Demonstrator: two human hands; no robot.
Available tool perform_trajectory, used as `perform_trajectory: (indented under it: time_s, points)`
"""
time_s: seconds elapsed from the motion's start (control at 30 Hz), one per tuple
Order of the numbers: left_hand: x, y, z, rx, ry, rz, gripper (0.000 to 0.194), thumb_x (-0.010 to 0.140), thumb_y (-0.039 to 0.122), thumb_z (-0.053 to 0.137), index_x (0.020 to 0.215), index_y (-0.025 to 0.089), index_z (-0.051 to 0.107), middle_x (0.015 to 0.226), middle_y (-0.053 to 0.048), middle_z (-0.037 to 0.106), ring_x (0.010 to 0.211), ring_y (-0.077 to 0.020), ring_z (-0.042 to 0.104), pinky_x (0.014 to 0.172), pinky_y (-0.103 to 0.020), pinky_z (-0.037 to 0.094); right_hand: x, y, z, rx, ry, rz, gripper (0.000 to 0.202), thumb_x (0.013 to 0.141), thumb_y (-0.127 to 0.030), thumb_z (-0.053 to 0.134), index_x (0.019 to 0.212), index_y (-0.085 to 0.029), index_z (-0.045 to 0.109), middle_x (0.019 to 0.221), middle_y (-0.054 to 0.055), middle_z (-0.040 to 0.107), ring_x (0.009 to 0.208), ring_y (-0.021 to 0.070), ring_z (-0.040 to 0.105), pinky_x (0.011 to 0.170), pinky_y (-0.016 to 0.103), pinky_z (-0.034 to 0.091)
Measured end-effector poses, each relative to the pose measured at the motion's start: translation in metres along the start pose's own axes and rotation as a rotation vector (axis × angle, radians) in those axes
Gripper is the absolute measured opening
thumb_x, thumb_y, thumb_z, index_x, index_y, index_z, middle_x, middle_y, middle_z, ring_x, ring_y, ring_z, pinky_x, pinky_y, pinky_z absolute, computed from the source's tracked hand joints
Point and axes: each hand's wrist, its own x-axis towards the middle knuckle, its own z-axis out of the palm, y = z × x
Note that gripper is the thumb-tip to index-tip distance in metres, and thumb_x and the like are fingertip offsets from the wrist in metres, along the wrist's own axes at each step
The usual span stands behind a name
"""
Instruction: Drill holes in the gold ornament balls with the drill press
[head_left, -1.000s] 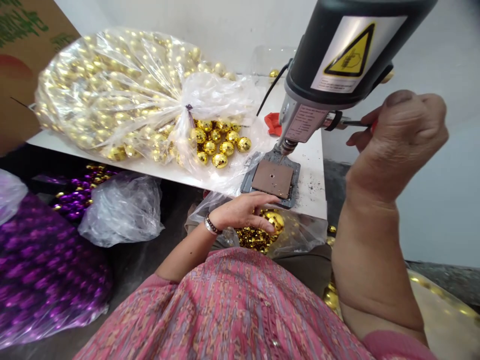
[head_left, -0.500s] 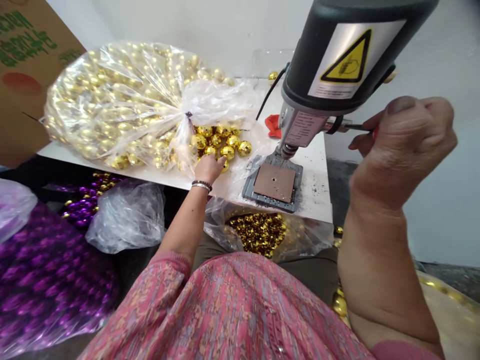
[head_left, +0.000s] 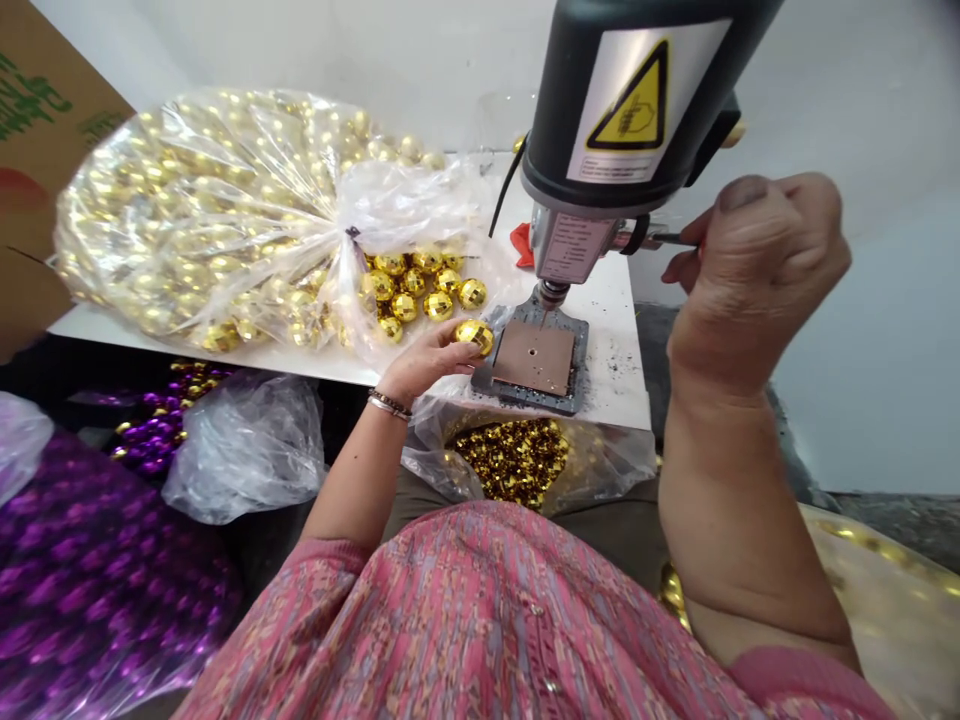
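My left hand grips a shiny gold faceted ball between thumb and fingers, just left of the drill press base. On that base lies a flat brown plate with a small hole in it. Above the plate, apart from it, hangs the thin drill bit of the black drill press. My right hand is closed around the end of the press's feed lever. Several loose gold balls lie left of the base, partly on clear plastic.
A big clear bag of gold balls covers the table's left part. Below the edge, an open plastic bag holds gold pieces. A purple-filled bag and crumpled plastic stand lower left. Dark shavings dot the white tabletop. A cardboard box is far left.
My left hand has picked up a gold ball from the loose pile and moved right with it toward the base. My right hand keeps hold of the lever. The whole view has shifted slightly.
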Motion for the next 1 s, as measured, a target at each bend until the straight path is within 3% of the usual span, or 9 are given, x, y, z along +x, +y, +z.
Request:
perform_trajectory:
  time_s: [0.13,0.3,0.47,0.63,0.83,1.0]
  points:
    - [0.018,0.003,0.03,0.025,-0.031,-0.04,0.03,0.097,0.041,0.077,0.118,0.02,0.077,0.102,-0.007,0.079,0.079,-0.0131,0.074,0.067,-0.024,0.053,0.0,-0.004,-0.002,-0.001,-0.049,-0.039,0.057,0.106,-0.071,0.046,0.084,-0.019,0.045,0.075,-0.007,0.047,0.065,0.001,0.046,0.07,0.025,0.041]
    - [0.033,0.008,0.053,0.183,0.017,0.048,0.028,0.094,0.035,0.078,0.115,0.017,0.077,0.094,-0.004,0.077,0.069,-0.0104,0.063,0.065,-0.023,0.05,-0.001,-0.011,-0.005,-0.056,-0.074,-0.018,0.05,0.109,-0.062,0.044,0.087,-0.018,0.051,0.079,-0.005,0.053,0.068,0.002,0.052,0.076,0.027,0.047]
    - [0.035,0.012,0.062,0.293,0.008,0.084,0.034,0.09,0.036,0.079,0.118,0.016,0.076,0.095,-0.004,0.077,0.072,-0.0133,0.062,0.07,-0.026,0.052,-0.002,-0.013,-0.004,-0.064,-0.076,-0.013,0.047,0.11,-0.059,0.045,0.088,-0.017,0.052,0.078,-0.006,0.052,0.068,0.0016,0.051,0.077,0.025,0.048]
    - [0.035,0.015,0.069,0.439,0.025,0.121,0.034,0.09,0.039,0.081,0.116,0.018,0.077,0.102,-0.005,0.079,0.092,-0.02,0.07,0.085,-0.03,0.057,-0.001,-0.015,-0.004,-0.065,-0.076,0.005,0.047,0.11,-0.06,0.046,0.087,-0.019,0.051,0.078,-0.005,0.054,0.067,0.0024,0.053,0.077,0.024,0.048]
    - [0.045,0.016,0.082,0.654,0.064,0.216,0.051,0.08,0.031,0.09,0.128,0.018,0.079,0.114,-0.008,0.08,0.109,-0.0298,0.072,0.103,-0.04,0.058,-0.002,-0.017,-0.002,-0.025,-0.03,0.004,0.048,0.106,-0.063,0.05,0.085,-0.019,0.054,0.076,-0.005,0.059,0.059,0.0033,0.05,0.076,0.027,0.053]
    - [0.049,0.009,0.084,0.609,0.035,0.182,0.057,0.082,0.032,0.09,0.136,0.02,0.077,0.115,-0.009,0.081,0.108,-0.033,0.075,0.101,-0.044,0.06,-0.007,-0.015,-0.006,-0.056,-0.053,0.023,0.056,0.105,-0.072,0.048,0.086,-0.02,0.055,0.076,-0.006,0.057,0.064,0.0025,0.052,0.074,0.024,0.047]
